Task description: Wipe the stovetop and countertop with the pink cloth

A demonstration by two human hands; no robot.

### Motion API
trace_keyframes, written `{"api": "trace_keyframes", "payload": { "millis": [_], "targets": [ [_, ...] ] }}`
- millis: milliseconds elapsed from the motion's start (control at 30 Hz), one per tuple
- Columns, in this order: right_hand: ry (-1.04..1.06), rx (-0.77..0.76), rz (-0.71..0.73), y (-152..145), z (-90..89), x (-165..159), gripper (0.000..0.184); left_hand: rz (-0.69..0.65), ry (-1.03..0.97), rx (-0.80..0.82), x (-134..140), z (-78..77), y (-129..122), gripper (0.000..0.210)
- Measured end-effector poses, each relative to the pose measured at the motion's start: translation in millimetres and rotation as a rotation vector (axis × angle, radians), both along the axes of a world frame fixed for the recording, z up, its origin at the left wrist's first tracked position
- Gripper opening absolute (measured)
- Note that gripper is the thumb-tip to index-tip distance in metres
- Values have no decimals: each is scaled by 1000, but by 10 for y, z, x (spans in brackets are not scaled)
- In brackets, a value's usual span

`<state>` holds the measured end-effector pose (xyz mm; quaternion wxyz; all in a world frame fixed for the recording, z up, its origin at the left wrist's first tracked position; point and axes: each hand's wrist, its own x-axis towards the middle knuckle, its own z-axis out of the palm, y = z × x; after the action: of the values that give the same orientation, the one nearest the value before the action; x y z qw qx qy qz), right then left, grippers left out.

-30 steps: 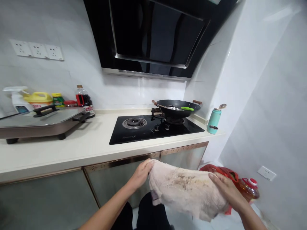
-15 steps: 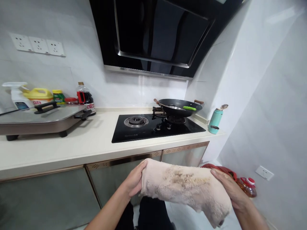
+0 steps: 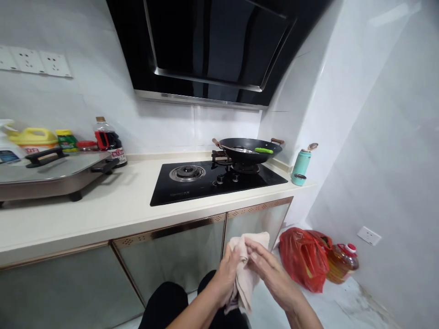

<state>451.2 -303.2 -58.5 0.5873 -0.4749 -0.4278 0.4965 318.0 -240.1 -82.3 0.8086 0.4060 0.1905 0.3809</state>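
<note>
A pale pink cloth (image 3: 244, 285), folded and bunched small, hangs between my two hands in front of the lower cabinets. My left hand (image 3: 227, 273) is closed on its left side, with the fingers partly hidden behind the fabric. On the other side my right hand (image 3: 269, 268) presses the cloth, thumb and fingers held close together at its upper part. Part of the fabric drops below both hands, over my knees.
A gas stove (image 3: 206, 185) carries a black wok (image 3: 248, 155) with a green-handled utensil (image 3: 264, 150). Left stands a lidded electric pan (image 3: 58, 176). A teal bottle (image 3: 302, 162) is at the counter's right end. A red plastic bag (image 3: 302, 258) and an oil jug (image 3: 343, 262) are on the floor.
My hands have come together, and the cloth that was stretched wide between them is now folded small. The stained side is out of sight. The view has shifted slightly right.
</note>
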Motion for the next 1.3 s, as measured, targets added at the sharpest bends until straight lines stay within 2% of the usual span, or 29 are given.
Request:
{"api": "trace_keyframes", "payload": {
  "millis": [133, 200, 267, 367, 433, 533, 667, 833, 933, 1000, 1033, 1133, 1233, 1300],
  "targets": [
    [27, 21, 70, -118, 19, 7, 65, -26, 77, 83, -107, 69, -8, 72],
    [-43, 42, 27, -170, -4, 99, 62, 0, 105, 47, -148, 97, -9, 68],
    [-134, 29, -134, -196, -94, 232, 62, 15, 99, -5, -187, 117, -9, 64],
    [-190, -28, -446, -185, -343, 431, 65, 1, 92, -50, -254, 159, -2, 59],
    [-153, -58, -497, -162, -519, 496, 71, -26, 95, -72, -294, 205, -1, 55],
    [-62, -68, -345, -148, -673, 448, 75, -67, 88, -61, -334, 272, 8, 47],
    [-17, -66, -120, -150, -626, 291, 67, -29, 159, 49, -430, 242, 127, 42],
    [-238, -76, -52, 6, -535, 174, 66, 151, 435, 318, -786, 32, 409, 43],
    [-349, -51, -6, 248, -467, 69, 66, 266, 554, 452, -1062, 30, 572, 43],
    [-402, -16, -5, 510, -310, -26, 64, 349, 602, 497, -1211, 180, 714, 42],
    [-412, 11, -6, 683, -187, -77, 64, 394, 622, 509, -1264, 308, 811, 42],
    [-394, 101, -49, 1380, 316, -216, 62, 547, 679, 539, -1327, 855, 1251, 44],
    [-421, 159, -214, 2166, 806, -274, 58, 732, 719, 545, -1314, 1412, 1827, 46],
    [-467, 177, -315, 2546, 983, -219, 54, 882, 741, 513, -1331, 1617, 2155, 56]
  ]
}}
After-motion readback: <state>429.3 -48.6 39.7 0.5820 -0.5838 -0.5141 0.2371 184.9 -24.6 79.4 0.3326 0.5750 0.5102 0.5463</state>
